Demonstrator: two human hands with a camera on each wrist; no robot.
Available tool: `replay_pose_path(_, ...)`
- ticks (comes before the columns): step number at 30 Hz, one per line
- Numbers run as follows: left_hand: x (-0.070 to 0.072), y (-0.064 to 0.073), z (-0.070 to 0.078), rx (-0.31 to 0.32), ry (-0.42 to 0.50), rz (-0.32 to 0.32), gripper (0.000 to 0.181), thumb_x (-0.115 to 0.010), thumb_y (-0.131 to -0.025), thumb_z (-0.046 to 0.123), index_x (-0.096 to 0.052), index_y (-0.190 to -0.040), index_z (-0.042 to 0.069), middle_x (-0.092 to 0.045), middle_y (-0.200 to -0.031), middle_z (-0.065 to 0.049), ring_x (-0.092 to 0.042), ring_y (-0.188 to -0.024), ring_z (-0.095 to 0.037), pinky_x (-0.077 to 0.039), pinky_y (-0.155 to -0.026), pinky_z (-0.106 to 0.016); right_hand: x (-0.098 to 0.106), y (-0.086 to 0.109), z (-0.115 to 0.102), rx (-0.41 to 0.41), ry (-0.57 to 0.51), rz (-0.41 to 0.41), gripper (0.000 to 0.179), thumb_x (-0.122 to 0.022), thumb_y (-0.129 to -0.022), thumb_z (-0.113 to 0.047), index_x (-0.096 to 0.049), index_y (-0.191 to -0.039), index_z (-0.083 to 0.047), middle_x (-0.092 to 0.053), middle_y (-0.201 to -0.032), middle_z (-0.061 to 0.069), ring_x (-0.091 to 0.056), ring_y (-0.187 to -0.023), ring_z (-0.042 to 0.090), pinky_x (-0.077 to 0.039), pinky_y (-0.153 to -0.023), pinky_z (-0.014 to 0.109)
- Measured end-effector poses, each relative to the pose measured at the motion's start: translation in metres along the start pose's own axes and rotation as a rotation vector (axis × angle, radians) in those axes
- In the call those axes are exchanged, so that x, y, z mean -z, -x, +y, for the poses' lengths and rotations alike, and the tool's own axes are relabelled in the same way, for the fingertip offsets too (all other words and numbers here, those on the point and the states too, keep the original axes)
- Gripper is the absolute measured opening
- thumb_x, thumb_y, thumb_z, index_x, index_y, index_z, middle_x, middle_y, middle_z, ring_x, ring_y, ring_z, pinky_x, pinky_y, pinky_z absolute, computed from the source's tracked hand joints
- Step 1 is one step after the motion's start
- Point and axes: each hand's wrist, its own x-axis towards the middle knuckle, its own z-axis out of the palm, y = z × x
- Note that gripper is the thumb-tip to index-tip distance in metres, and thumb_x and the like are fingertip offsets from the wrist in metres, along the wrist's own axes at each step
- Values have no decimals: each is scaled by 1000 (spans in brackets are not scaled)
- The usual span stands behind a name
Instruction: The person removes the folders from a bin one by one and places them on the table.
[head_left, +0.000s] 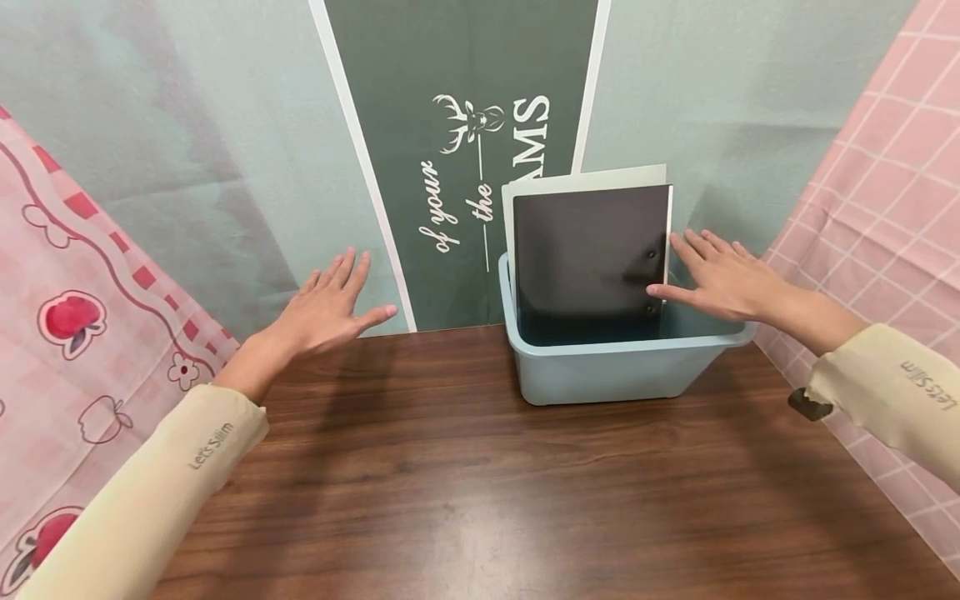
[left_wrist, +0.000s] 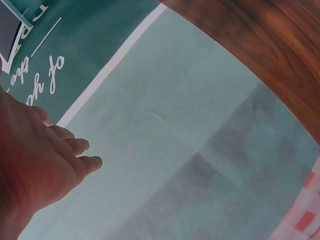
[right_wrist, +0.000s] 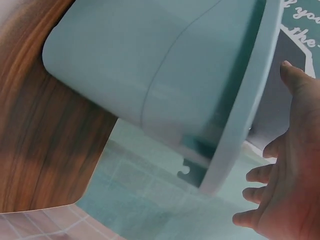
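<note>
A light blue plastic bin stands at the back of the wooden table, right of the middle. Upright in it is a dark flat panel with a white edge and small round dots near its right side, and a pale board shows behind it. My right hand is over the bin's right end with fingers spread, its thumb overlapping the panel's right edge in the head view. To the left, my left hand hovers with fingers straight and holds nothing, near the back cloth.
Behind the table hangs a green cloth with white lettering and a deer head. Pink cloths line both sides, one with apples, the other with a white grid. The brown tabletop spreads in front of the bin.
</note>
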Motion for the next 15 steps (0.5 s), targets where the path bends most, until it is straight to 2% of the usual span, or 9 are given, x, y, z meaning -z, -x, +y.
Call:
replay_pose_path(8, -5, -6, 10, -25, 6, 8, 102, -40, -103, 74, 0, -171, 9, 3, -177, -19, 0, -164, -40, -3, -128, -66, -9, -3, 15, 17, 7, 11, 103, -48, -103, -69, -12, -168, 3, -16, -168, 38, -13, -155, 59, -14, -117, 80)
replay_pose_path(15, -11, -12, 17, -30, 6, 3, 104, -38, -101, 79, 0, -171, 12, 4, -178, -16, 1, -164, -37, -3, -129, -64, -16, -7, 26, 28, -20, 1, 101, -48, -104, -66, -12, -167, 4, -13, -169, 37, -12, -155, 59, -14, -118, 79)
